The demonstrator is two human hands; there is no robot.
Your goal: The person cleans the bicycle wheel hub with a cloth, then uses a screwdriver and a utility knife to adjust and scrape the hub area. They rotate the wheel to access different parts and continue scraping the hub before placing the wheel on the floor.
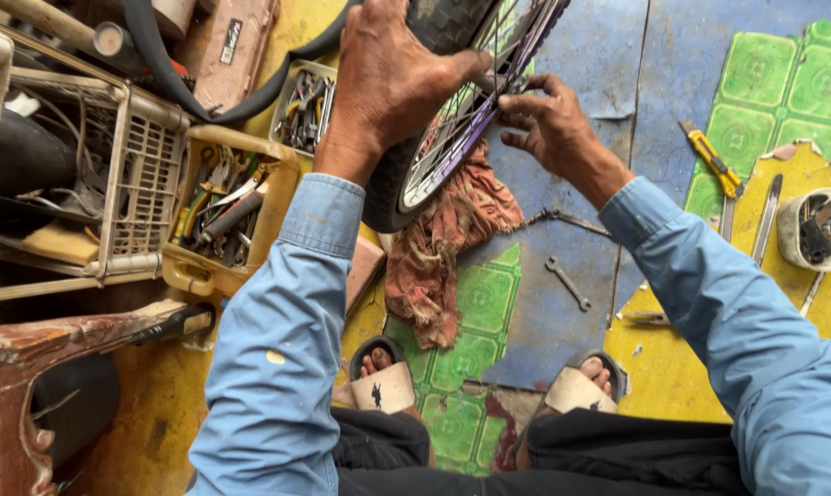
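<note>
Both hands on the bicycle wheel [452,101]: left hand [392,83] wraps the tyre from above, right hand [548,124] pinches something small at the spokes, too small to identify. Wheel stands on edge, tilted, running up-right from the red rag [438,243]; a spanner [568,282] lies below-right. Beyond, a yellow tool tray [222,216] left, yellow knife [712,163] right.

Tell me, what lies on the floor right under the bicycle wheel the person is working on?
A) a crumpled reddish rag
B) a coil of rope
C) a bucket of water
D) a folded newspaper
A: a crumpled reddish rag lies on the floor beneath the wheel, which the left hand grips at the tyre while the right hand pinches at the spokes.
</note>
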